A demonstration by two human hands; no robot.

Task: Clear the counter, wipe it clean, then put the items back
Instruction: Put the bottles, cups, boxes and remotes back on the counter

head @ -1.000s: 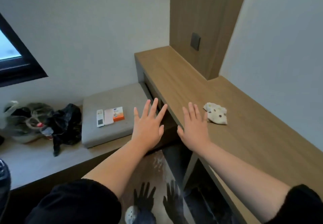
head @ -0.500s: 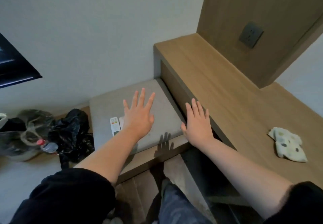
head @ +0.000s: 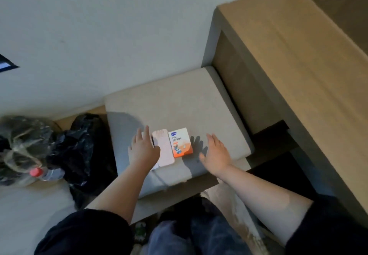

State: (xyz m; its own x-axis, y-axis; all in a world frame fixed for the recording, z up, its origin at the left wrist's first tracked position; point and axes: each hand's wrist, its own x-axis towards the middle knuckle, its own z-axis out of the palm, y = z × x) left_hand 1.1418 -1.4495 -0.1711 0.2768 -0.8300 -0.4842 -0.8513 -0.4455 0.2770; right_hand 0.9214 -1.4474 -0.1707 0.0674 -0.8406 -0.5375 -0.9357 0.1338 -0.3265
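1. A pale wall fills the upper left of the frame. The wooden counter (head: 298, 45) runs down the right side, and a grey cushion (head: 179, 103) sits lower, at centre.
2. The items to go back lie side by side near the cushion's lower edge: a flat pink case (head: 163, 149) touching an orange box (head: 181, 142).
3. A black bag (head: 79, 145) and a red-capped bottle (head: 35, 172) lie at mid left.
4. Risk: the case is thin and lies flush on soft fabric, so fingers may slide over it rather than under. A sideways push would likely shove the box along the cushion or off its near edge.
5. The left hand (head: 143, 151) reaches over the case's left edge, fingers straight and loosely together, gripping nothing. I cannot tell whether it touches the case.
6. The right hand (head: 217, 155) is palm down just right of the box, fingers spread, empty. Its shadow suggests it hovers above the cushion.
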